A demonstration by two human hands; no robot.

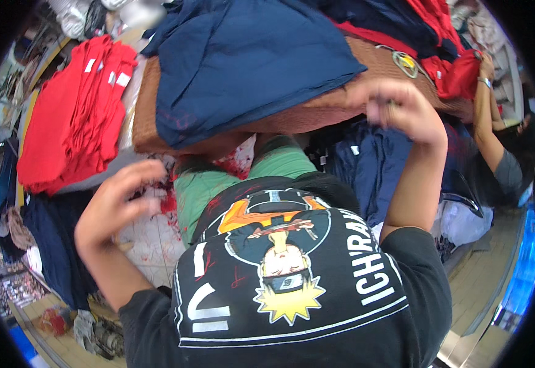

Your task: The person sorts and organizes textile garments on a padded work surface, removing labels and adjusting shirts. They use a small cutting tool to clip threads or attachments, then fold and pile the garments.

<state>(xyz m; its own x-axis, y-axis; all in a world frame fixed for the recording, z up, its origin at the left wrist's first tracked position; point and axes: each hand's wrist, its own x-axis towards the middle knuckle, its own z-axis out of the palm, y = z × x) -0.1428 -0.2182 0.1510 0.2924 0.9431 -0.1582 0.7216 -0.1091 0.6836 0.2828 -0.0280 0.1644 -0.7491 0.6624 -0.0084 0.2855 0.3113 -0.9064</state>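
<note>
Right grip (407, 109), navy garment (249, 67) just to its left.

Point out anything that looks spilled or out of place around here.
Red scraps litter the floor beside and between the green-clad legs, scattered like loose trimmings rather than set there. What look like stray red threads also lie on the black shirt. The navy cloth shows no clear damage.

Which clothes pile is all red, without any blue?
The red stack at the left, with white tags on it; the upper-right pile mixes red and dark blue.
</note>
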